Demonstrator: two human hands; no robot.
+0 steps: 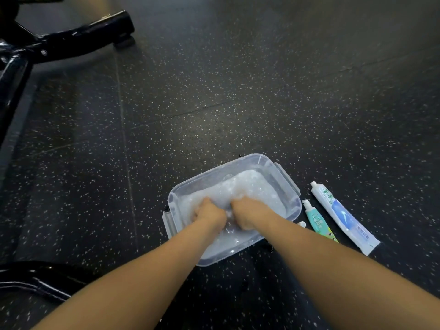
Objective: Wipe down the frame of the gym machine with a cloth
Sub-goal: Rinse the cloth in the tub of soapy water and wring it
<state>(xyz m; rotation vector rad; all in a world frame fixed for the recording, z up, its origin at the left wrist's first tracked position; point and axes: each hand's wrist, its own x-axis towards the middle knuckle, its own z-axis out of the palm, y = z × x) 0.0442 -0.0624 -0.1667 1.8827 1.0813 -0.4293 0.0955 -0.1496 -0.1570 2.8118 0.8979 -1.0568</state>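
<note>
A clear plastic tub point(289, 184) with side latches sits on the dark speckled floor. It holds foamy water and a white cloth point(252, 186). My left hand point(209, 211) and my right hand point(245, 211) are both down in the tub, side by side, fingers curled into the wet cloth. The black frame of the gym machine point(71, 39) stands at the upper left, well away from both hands.
Two toothpaste tubes lie right of the tub: a small green one point(317, 222) and a larger white and blue one point(342, 216). A small white cap point(302, 224) lies by the tub. Another black frame bar point(35, 279) crosses the lower left. Water drops dot the floor.
</note>
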